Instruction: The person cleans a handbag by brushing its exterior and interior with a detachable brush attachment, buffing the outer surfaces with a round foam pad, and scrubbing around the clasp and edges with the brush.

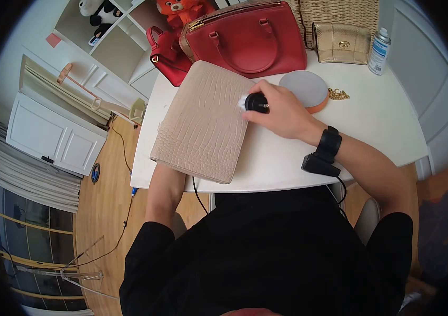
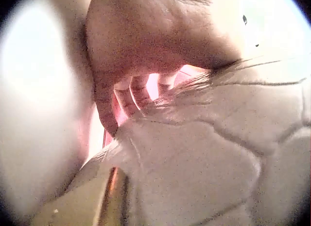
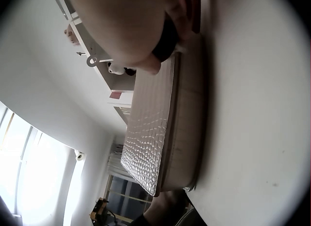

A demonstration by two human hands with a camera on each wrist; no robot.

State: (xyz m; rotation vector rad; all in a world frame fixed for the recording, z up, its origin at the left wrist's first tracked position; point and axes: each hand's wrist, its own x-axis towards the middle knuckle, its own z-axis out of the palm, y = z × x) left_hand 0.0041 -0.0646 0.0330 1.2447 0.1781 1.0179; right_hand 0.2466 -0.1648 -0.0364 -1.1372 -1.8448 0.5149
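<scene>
Where the left forearm passes out of sight at the near end of the beige croc-textured bag (image 1: 205, 121), the left hand (image 2: 150, 41) sits close against it, probably backing the panel, though its fingertips are hidden and I cannot tell how tight that grip is. Bag lies over the left part of the bench (image 1: 381, 131), broad face up, likely for easy reach. Right hand (image 1: 287, 113) pinches a small black tool (image 1: 257, 103), pale end toward the bag's right edge, presumably for fine control; grey-topped disc (image 1: 304, 88) just beyond.
</scene>
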